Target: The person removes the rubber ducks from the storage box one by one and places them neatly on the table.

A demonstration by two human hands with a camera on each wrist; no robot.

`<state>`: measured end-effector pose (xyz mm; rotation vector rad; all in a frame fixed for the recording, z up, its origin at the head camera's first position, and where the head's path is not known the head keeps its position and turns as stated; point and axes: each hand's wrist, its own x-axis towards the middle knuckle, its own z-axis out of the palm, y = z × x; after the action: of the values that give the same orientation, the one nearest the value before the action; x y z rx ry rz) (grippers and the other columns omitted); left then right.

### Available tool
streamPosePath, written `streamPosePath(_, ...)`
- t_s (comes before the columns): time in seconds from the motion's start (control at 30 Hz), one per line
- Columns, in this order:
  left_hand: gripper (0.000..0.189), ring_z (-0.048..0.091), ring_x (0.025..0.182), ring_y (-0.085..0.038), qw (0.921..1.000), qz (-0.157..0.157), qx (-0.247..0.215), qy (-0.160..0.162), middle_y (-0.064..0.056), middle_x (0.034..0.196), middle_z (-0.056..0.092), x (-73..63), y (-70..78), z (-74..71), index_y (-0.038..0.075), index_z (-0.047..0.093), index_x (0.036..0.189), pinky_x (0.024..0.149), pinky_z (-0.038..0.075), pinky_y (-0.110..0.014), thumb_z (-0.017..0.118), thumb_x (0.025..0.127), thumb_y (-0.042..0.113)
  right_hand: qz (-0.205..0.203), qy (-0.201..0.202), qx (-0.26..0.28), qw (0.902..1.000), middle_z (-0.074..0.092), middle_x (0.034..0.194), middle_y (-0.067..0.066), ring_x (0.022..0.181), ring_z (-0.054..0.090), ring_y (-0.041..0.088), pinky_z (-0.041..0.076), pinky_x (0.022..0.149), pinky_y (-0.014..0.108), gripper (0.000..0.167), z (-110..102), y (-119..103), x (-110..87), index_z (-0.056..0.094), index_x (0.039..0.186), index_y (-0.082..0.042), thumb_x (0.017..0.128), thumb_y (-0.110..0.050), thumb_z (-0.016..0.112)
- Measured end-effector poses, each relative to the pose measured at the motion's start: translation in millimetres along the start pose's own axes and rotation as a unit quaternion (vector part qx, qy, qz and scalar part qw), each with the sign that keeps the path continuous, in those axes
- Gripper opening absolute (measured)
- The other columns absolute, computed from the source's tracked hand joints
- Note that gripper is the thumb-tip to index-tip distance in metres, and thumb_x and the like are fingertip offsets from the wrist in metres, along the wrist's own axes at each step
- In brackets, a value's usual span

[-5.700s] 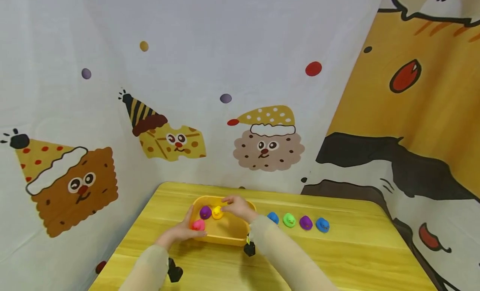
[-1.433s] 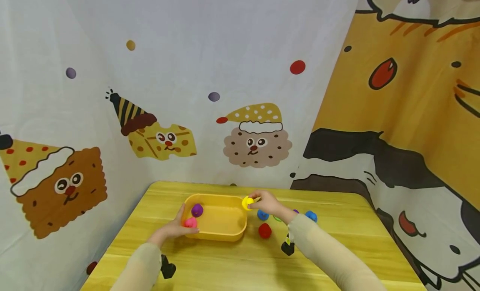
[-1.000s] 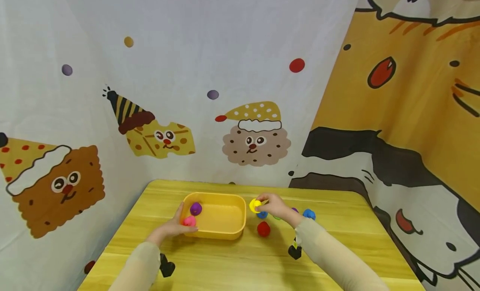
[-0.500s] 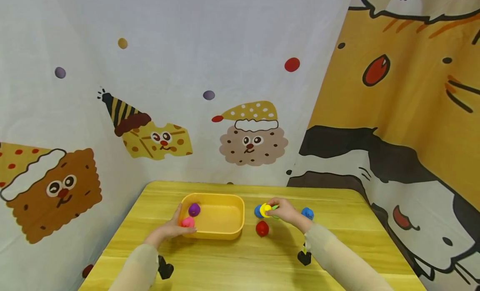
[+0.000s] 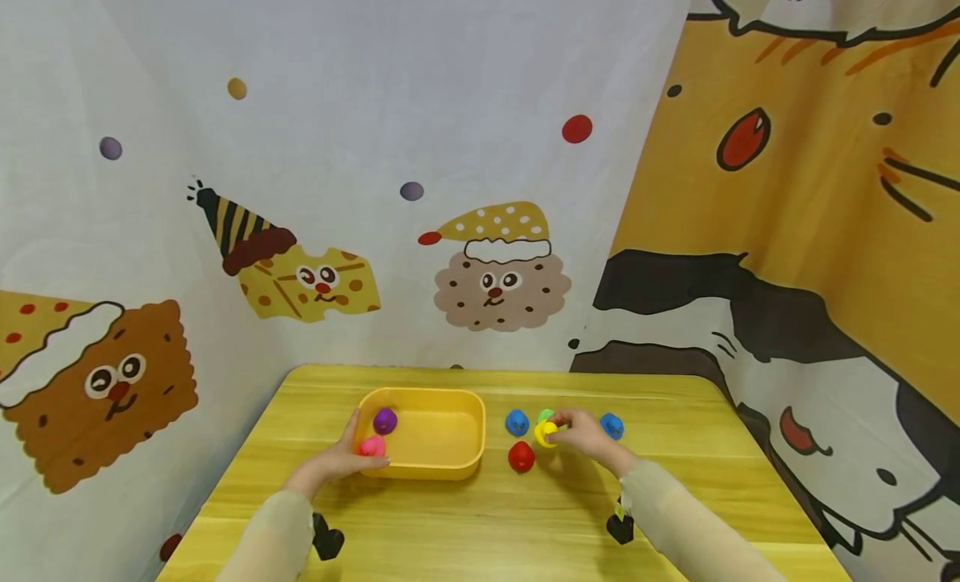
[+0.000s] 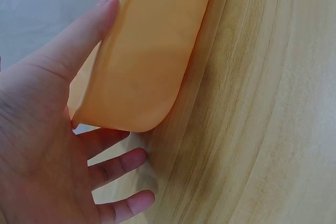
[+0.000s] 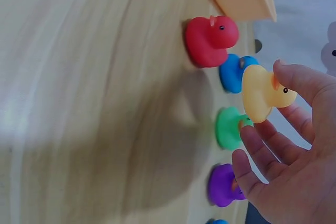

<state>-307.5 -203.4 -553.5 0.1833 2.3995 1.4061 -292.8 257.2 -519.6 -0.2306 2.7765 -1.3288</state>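
A yellow rubber duck [image 7: 257, 95] is pinched between the thumb and fingers of my right hand [image 5: 588, 436], held close over the table. Beside it on the table sit a red duck [image 5: 521, 457], a blue duck [image 5: 517, 422] and a green duck [image 7: 230, 128], the green one partly hidden by the hand in the head view. My left hand [image 5: 335, 465] grips the left end of a yellow plastic tub [image 5: 457, 472], thumb [image 6: 109, 4] on its rim and fingers round the corner. Inside the tub are a purple duck [image 5: 385, 421] and a pink duck [image 5: 372, 446].
Further right stands another blue duck [image 5: 612, 425]. A purple duck [image 7: 223, 186] shows below the green one in the right wrist view and is hidden behind my hand in the head view. The wooden table [image 5: 450, 532] meets a cartoon-printed cloth [image 5: 337, 148] at the back.
The yellow duck has come out of the tub in my right hand and moved right, past the blue duck. A red duck now stands on the table. My left hand stays on the tub.
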Motion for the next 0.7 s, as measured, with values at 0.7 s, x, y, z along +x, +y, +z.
streamPosePath(0.7,0.125,0.014,0.135,-0.059,0.9995,-0.004,0.03,-0.01,-0.04,0.151,-0.003,-17.9,21.6,0.8,0.003,-0.021,0.149,0.108,0.016,-0.066,0.079,0.081,0.034,0.015,0.012,0.009,0.9998,0.065,0.097,0.01,0.09,0.057,0.021,0.048,0.079,0.035,0.026,9.9,25.8,-10.3,0.067,0.095,0.0,0.076,-0.01,0.08)
